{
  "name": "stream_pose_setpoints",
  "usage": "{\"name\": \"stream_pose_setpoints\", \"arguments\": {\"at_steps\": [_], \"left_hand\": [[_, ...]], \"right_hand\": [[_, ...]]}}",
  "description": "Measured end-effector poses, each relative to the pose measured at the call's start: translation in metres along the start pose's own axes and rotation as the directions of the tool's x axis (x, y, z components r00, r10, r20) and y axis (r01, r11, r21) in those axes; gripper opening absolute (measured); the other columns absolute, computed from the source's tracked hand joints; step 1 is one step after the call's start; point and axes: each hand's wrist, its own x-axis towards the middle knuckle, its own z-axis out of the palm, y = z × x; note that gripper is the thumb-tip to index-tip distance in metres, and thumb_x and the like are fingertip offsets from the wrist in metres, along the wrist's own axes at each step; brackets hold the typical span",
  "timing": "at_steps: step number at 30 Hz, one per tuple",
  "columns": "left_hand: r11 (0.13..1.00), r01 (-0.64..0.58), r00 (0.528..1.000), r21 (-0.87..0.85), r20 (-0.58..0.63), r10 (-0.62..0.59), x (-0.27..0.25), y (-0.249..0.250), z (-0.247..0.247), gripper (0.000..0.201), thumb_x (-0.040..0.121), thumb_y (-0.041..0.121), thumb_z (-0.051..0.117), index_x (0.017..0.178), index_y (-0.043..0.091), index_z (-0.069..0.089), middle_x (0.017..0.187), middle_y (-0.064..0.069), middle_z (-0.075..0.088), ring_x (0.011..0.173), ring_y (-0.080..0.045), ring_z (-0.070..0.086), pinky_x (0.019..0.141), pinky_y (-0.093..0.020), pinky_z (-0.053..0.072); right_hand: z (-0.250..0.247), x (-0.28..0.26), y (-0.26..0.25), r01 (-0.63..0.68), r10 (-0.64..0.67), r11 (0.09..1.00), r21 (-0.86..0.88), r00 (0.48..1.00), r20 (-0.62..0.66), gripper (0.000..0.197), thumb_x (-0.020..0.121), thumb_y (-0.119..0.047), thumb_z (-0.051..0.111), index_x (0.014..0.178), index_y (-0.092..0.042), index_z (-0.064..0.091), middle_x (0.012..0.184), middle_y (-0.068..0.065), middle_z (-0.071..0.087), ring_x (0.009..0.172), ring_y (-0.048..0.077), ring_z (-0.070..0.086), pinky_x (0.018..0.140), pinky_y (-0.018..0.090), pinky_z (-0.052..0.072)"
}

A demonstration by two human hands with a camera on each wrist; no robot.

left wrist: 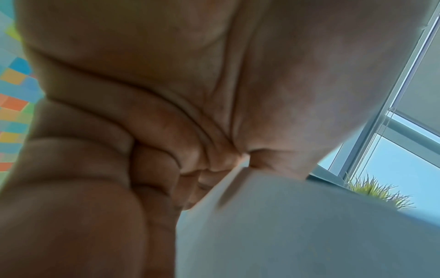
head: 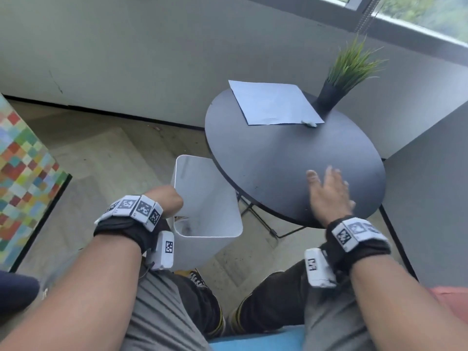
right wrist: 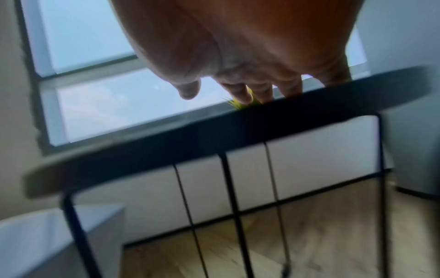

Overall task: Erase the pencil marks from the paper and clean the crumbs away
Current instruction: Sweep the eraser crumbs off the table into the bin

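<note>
A white sheet of paper (head: 273,102) lies at the far side of the round black table (head: 273,158). A small pale eraser (head: 309,123) sits at the paper's near right corner. My right hand (head: 329,191) lies flat on the tabletop near its front edge, fingers spread and holding nothing; in the right wrist view its fingertips (right wrist: 243,96) reach over the table's rim (right wrist: 214,131). My left hand (head: 172,201) grips the rim of a white bin (head: 202,249), held tilted just left of the table's edge. In the left wrist view the fingers (left wrist: 147,150) curl over the bin's wall (left wrist: 285,225).
A green plant in a black pot (head: 331,95) stands at the table's far right edge, beside the paper. Grey walls close in behind and to the right. A colourful checked panel (head: 22,173) stands at the left. My knees are below, near the table's thin black legs (right wrist: 233,206).
</note>
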Motion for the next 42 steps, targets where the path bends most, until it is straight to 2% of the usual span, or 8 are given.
{"name": "stream_pose_setpoints", "arguments": {"at_steps": [8, 13, 18, 21, 25, 30, 37, 42], "left_hand": [[0.988, -0.003, 1.000, -0.157, -0.022, 0.000, 0.003, -0.008, -0.003, 0.018, 0.088, 0.008, 0.047, 0.094, 0.001, 0.062, 0.099, -0.018, 0.064, 0.074, -0.027, 0.052, 0.051, -0.030, 0.034], [0.975, -0.016, 0.999, -0.223, -0.042, 0.007, 0.005, -0.011, -0.003, 0.020, 0.083, 0.011, 0.049, 0.092, 0.004, 0.065, 0.094, -0.015, 0.067, 0.079, -0.028, 0.060, 0.056, -0.029, 0.039], [0.979, 0.027, 0.999, -0.200, -0.039, -0.035, 0.002, -0.007, -0.006, 0.008, 0.085, 0.007, 0.049, 0.081, 0.007, 0.056, 0.084, -0.013, 0.057, 0.068, -0.026, 0.048, 0.051, -0.029, 0.032], [0.980, 0.021, 0.999, -0.198, -0.038, -0.029, 0.002, -0.007, -0.008, 0.009, 0.085, 0.007, 0.048, 0.079, 0.007, 0.055, 0.082, -0.012, 0.057, 0.062, -0.022, 0.046, 0.050, -0.029, 0.031], [0.977, 0.025, 0.999, -0.212, -0.040, -0.034, 0.001, -0.007, -0.010, 0.015, 0.086, 0.006, 0.048, 0.090, 0.001, 0.061, 0.082, -0.012, 0.058, 0.063, -0.023, 0.047, 0.052, -0.028, 0.033], [0.970, 0.017, 0.999, -0.241, -0.037, -0.027, -0.001, -0.007, -0.009, 0.023, 0.085, 0.005, 0.050, 0.098, -0.006, 0.065, 0.087, -0.018, 0.062, 0.066, -0.027, 0.049, 0.056, -0.029, 0.035], [0.971, 0.005, 0.999, -0.237, -0.039, -0.015, -0.004, -0.009, -0.010, 0.014, 0.086, 0.006, 0.050, 0.090, 0.000, 0.062, 0.087, -0.016, 0.062, 0.066, -0.025, 0.048, 0.055, -0.030, 0.035], [0.973, -0.022, 0.999, -0.231, -0.029, 0.016, -0.002, -0.008, -0.008, 0.022, 0.089, 0.005, 0.049, 0.103, -0.004, 0.064, 0.103, -0.022, 0.066, 0.076, -0.028, 0.055, 0.059, -0.030, 0.040]], "right_hand": [[0.068, -0.057, -0.088, 0.368, -0.318, 0.902, -0.227, 0.920, 0.230, 0.081, 0.090, -0.071, -0.002, 0.155, -0.024, -0.006, 0.162, -0.004, -0.019, 0.148, 0.022, -0.019, 0.118, 0.052, -0.010], [0.050, -0.087, -0.112, 0.619, -0.704, 0.704, 0.348, 0.672, 0.228, 0.064, 0.100, -0.052, 0.032, 0.156, -0.025, 0.014, 0.162, -0.009, 0.013, 0.147, 0.003, 0.011, 0.120, 0.024, 0.006], [0.001, -0.024, -0.013, 0.164, -0.144, 0.966, 0.202, 0.983, -0.110, 0.067, 0.097, -0.061, 0.030, 0.153, -0.025, 0.023, 0.162, 0.000, 0.018, 0.148, 0.015, 0.017, 0.121, 0.040, 0.012], [0.016, -0.021, 0.009, -0.050, 0.053, 0.988, -0.149, 0.999, 0.015, 0.081, 0.085, -0.075, 0.008, 0.149, -0.029, 0.027, 0.162, 0.006, 0.011, 0.148, 0.032, 0.007, 0.116, 0.062, 0.007], [0.064, -0.069, -0.056, 0.302, -0.262, 0.916, -0.264, 0.949, 0.177, 0.076, 0.089, -0.074, 0.003, 0.154, -0.035, -0.005, 0.161, -0.005, -0.020, 0.148, 0.026, -0.021, 0.114, 0.059, -0.013], [0.054, -0.085, -0.105, 0.583, -0.716, 0.659, 0.476, 0.680, 0.158, 0.048, 0.102, -0.044, 0.038, 0.148, -0.035, 0.034, 0.155, -0.004, 0.037, 0.142, 0.009, 0.033, 0.120, 0.039, 0.022], [0.027, -0.032, -0.019, 0.069, -0.056, 0.977, -0.200, 0.996, 0.069, 0.067, 0.095, -0.064, 0.021, 0.154, -0.034, 0.013, 0.164, -0.003, -0.001, 0.150, 0.026, -0.003, 0.117, 0.059, 0.001], [0.027, -0.080, -0.067, 0.597, -0.688, 0.725, 0.343, 0.627, 0.365, 0.043, 0.102, -0.048, 0.034, 0.144, -0.040, 0.041, 0.150, -0.006, 0.044, 0.145, 0.012, 0.028, 0.120, 0.048, 0.014]]}}
